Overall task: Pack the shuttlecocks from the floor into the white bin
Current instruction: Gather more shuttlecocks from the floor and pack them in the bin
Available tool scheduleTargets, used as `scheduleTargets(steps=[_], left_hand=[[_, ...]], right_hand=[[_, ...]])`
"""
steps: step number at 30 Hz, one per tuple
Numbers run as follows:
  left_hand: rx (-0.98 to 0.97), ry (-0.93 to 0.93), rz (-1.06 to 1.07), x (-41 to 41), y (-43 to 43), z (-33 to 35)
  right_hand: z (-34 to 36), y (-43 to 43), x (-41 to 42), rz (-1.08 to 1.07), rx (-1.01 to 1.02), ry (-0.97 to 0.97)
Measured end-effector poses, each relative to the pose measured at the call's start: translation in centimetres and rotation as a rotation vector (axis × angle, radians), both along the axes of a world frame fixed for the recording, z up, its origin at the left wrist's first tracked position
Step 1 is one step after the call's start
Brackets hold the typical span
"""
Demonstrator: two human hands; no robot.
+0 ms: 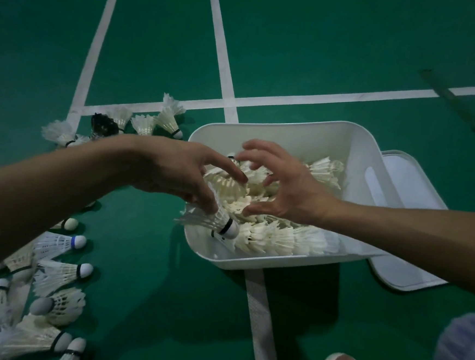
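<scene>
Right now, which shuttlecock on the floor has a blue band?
The blue-banded shuttlecock, lying on its side on the floor left of the white bin. Its cork wears a blue band; its neighbours' bands are black.

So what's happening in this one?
A person is filling a white bin on a green court floor. The left hand has fingertips on a black-banded shuttlecock at the bin's near-left corner; whether it grips is unclear. The right hand hovers open over the pile inside. Many loose shuttlecocks lie at left.
</scene>
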State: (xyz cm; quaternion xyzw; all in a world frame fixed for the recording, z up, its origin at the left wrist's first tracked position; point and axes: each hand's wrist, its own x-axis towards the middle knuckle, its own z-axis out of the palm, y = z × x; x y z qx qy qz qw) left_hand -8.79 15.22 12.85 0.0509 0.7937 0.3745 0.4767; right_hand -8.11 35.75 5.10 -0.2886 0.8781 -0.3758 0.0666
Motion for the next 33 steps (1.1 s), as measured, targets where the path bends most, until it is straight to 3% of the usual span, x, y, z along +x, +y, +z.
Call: scheduleTargets(steps=[10,18,22,33], left_hand=[[0.046,-0.102,0.04,0.2,2.2,0.4],[-0.165,0.255,0.057,0.6,0.2,1.2],[-0.253,0.388,0.038,1.3,-0.7,0.7],[-0.343,0.655,-0.103,1.3,-0.9,-0.5]], right_hand=[[-0.4,1.2,0.6,-0.063,0.073,-0.086],[-1.1,3.1,0.1,-0.307,-0.036,-0.254],[-1.4,2.2,0.5,-0.297,-0.089,-0.341],[-5.8,-0.9,-0.4,-0.351,0.113,-0.297]])
